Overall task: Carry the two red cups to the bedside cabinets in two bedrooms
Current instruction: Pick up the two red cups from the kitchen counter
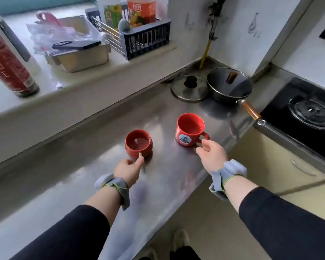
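Steel counter point(94, 147): two red cups point(138, 145), lid point(189, 88), pan point(230, 85).
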`<move>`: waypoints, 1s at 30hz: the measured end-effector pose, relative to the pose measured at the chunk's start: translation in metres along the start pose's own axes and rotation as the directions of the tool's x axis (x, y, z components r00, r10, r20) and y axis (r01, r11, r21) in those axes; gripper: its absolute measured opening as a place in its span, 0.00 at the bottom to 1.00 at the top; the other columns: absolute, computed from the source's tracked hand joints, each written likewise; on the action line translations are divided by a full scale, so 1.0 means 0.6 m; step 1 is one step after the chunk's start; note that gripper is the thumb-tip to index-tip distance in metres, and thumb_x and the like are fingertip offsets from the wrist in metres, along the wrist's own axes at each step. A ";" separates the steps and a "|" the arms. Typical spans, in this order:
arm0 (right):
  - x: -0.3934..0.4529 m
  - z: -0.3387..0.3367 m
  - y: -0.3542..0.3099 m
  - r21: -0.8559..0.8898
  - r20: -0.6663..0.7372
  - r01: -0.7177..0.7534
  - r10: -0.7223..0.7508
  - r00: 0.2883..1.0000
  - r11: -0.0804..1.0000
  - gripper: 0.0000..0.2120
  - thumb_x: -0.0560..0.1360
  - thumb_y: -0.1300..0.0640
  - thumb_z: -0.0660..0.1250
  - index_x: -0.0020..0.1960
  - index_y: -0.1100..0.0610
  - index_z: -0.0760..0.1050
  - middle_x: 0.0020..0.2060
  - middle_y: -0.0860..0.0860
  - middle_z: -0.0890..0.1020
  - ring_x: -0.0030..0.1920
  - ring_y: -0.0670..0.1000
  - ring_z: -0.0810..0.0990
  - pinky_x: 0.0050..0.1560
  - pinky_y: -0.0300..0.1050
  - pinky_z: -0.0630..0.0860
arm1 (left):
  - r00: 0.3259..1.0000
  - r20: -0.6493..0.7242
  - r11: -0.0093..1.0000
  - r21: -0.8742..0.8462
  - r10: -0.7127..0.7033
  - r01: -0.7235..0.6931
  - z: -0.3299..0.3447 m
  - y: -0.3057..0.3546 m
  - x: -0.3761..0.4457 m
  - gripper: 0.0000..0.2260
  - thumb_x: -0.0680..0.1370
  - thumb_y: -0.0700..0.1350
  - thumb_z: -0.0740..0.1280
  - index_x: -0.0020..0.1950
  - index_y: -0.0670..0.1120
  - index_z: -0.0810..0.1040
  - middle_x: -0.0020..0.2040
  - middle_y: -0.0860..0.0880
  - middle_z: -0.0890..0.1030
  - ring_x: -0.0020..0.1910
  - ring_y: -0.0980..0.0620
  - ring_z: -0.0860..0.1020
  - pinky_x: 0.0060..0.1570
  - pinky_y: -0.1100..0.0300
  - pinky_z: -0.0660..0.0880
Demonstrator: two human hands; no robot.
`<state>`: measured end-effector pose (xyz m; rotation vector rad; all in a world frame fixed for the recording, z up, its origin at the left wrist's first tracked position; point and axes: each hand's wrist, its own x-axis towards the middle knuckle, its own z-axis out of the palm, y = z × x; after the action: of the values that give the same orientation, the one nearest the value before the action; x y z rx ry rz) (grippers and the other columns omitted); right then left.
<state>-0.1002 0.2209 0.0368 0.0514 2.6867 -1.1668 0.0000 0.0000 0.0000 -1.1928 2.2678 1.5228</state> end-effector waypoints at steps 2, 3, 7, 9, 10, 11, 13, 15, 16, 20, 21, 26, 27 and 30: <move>0.022 -0.003 -0.002 -0.009 -0.035 0.010 -0.010 0.999 1.000 0.17 0.73 0.60 0.65 0.60 0.63 0.75 0.60 0.61 0.76 0.59 0.60 0.77 0.57 0.43 0.68 | 1.000 -0.007 1.000 0.015 -0.009 0.009 0.004 0.006 0.008 0.24 0.75 0.60 0.61 0.55 0.39 0.76 0.37 0.44 0.79 0.34 0.43 0.78 0.40 0.53 0.78; 0.040 -0.002 0.003 -0.015 -0.038 -0.004 0.004 0.999 1.000 0.17 0.73 0.61 0.65 0.60 0.62 0.75 0.60 0.60 0.75 0.57 0.59 0.77 0.53 0.38 0.66 | 1.000 -0.013 1.000 0.015 -0.018 0.018 0.012 0.007 0.014 0.24 0.75 0.60 0.60 0.53 0.39 0.77 0.37 0.44 0.78 0.34 0.42 0.77 0.39 0.53 0.77; 0.100 0.002 0.022 -0.092 -0.005 -0.042 0.042 0.999 0.995 0.08 0.71 0.61 0.66 0.49 0.61 0.74 0.59 0.60 0.72 0.49 0.58 0.75 0.47 0.39 0.64 | 0.996 -0.038 0.997 -0.015 -0.079 0.079 0.042 0.003 0.034 0.23 0.77 0.59 0.57 0.49 0.40 0.77 0.38 0.43 0.79 0.34 0.43 0.77 0.35 0.57 0.74; 0.118 0.002 0.030 -0.130 0.009 -0.070 0.072 0.997 0.989 0.12 0.71 0.60 0.65 0.53 0.63 0.74 0.60 0.60 0.72 0.53 0.60 0.75 0.51 0.43 0.67 | 0.994 -0.054 0.995 -0.034 -0.093 0.091 0.047 -0.001 0.043 0.23 0.78 0.58 0.56 0.49 0.39 0.76 0.39 0.42 0.79 0.35 0.43 0.78 0.32 0.59 0.71; 0.130 0.003 0.034 -0.139 0.024 -0.083 0.087 0.996 0.987 0.16 0.71 0.59 0.65 0.57 0.64 0.74 0.61 0.60 0.72 0.56 0.61 0.75 0.55 0.45 0.68 | 0.994 -0.052 0.994 -0.039 -0.099 0.097 0.052 -0.003 0.048 0.23 0.78 0.57 0.55 0.49 0.38 0.76 0.39 0.42 0.79 0.35 0.43 0.78 0.31 0.60 0.70; 0.142 0.005 0.039 -0.141 0.035 -0.088 0.094 0.995 0.986 0.18 0.71 0.59 0.66 0.59 0.63 0.74 0.61 0.60 0.72 0.58 0.61 0.74 0.57 0.46 0.69 | 0.993 -0.048 0.994 -0.044 -0.105 0.102 0.057 -0.005 0.052 0.22 0.79 0.57 0.53 0.48 0.39 0.75 0.38 0.42 0.79 0.35 0.43 0.78 0.31 0.60 0.69; 0.159 0.008 0.042 -0.137 0.061 -0.095 0.104 0.993 0.986 0.19 0.70 0.58 0.66 0.60 0.61 0.74 0.60 0.59 0.76 0.58 0.60 0.75 0.57 0.46 0.70 | 0.992 -0.031 0.991 -0.066 -0.120 0.117 0.066 -0.008 0.058 0.21 0.79 0.57 0.52 0.47 0.41 0.73 0.38 0.43 0.78 0.34 0.44 0.76 0.29 0.60 0.68; 0.173 0.011 0.047 -0.124 0.095 -0.116 0.128 0.987 0.985 0.17 0.69 0.58 0.66 0.58 0.60 0.75 0.58 0.58 0.78 0.56 0.60 0.76 0.53 0.45 0.69 | 0.991 -0.025 0.986 -0.110 -0.128 0.124 0.075 -0.009 0.065 0.20 0.80 0.57 0.50 0.48 0.42 0.72 0.38 0.43 0.76 0.33 0.44 0.73 0.28 0.60 0.66; 0.178 0.011 0.048 -0.136 0.109 -0.134 0.150 0.983 0.982 0.17 0.69 0.57 0.66 0.57 0.60 0.74 0.56 0.58 0.79 0.55 0.60 0.76 0.50 0.46 0.69 | 0.991 -0.028 0.983 -0.134 -0.130 0.126 0.078 -0.007 0.067 0.20 0.80 0.56 0.50 0.47 0.42 0.72 0.37 0.42 0.75 0.33 0.44 0.72 0.28 0.59 0.65; 0.192 0.012 0.051 -0.210 0.177 -0.159 0.198 0.964 0.965 0.13 0.69 0.54 0.65 0.49 0.60 0.75 0.47 0.59 0.81 0.47 0.62 0.77 0.43 0.48 0.71 | 0.992 -0.056 0.971 -0.219 -0.112 0.097 0.089 -0.003 0.066 0.19 0.81 0.52 0.49 0.39 0.42 0.70 0.32 0.43 0.73 0.29 0.45 0.69 0.27 0.59 0.63; 0.197 0.013 0.051 -0.235 0.196 -0.151 0.199 0.960 0.960 0.12 0.69 0.53 0.65 0.47 0.60 0.75 0.45 0.59 0.80 0.45 0.62 0.77 0.42 0.48 0.71 | 0.993 -0.062 0.967 -0.242 -0.100 0.082 0.093 -0.001 0.066 0.19 0.82 0.51 0.50 0.38 0.43 0.69 0.31 0.44 0.73 0.29 0.46 0.69 0.27 0.59 0.63; 0.205 0.015 0.052 -0.053 0.294 -0.253 0.257 0.920 0.966 0.11 0.69 0.60 0.63 0.47 0.66 0.77 0.33 0.60 0.81 0.31 0.57 0.80 0.29 0.39 0.78 | 0.993 -0.076 0.947 -0.314 -0.089 0.061 0.101 0.001 0.064 0.17 0.82 0.50 0.51 0.38 0.44 0.67 0.30 0.45 0.71 0.28 0.48 0.67 0.27 0.59 0.63; 0.205 0.016 0.055 -0.042 0.306 -0.258 0.259 0.916 0.965 0.10 0.69 0.61 0.63 0.47 0.66 0.76 0.31 0.59 0.80 0.27 0.56 0.78 0.24 0.36 0.74 | 0.992 -0.084 0.942 -0.329 -0.096 0.063 0.103 0.000 0.065 0.17 0.82 0.50 0.51 0.38 0.44 0.67 0.30 0.45 0.71 0.27 0.49 0.67 0.27 0.59 0.63; 0.200 0.022 0.059 -0.041 0.304 -0.239 0.240 0.922 0.970 0.11 0.69 0.59 0.62 0.45 0.66 0.77 0.32 0.60 0.80 0.28 0.58 0.77 0.29 0.41 0.76 | 0.988 -0.113 0.944 -0.324 -0.108 0.066 0.106 -0.003 0.068 0.17 0.81 0.51 0.52 0.37 0.45 0.67 0.30 0.46 0.69 0.28 0.49 0.66 0.28 0.58 0.63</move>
<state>-0.2111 0.2291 -0.0222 0.1782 2.3331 -1.0027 -0.0438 0.0318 -0.0526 -1.4937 2.0612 1.8820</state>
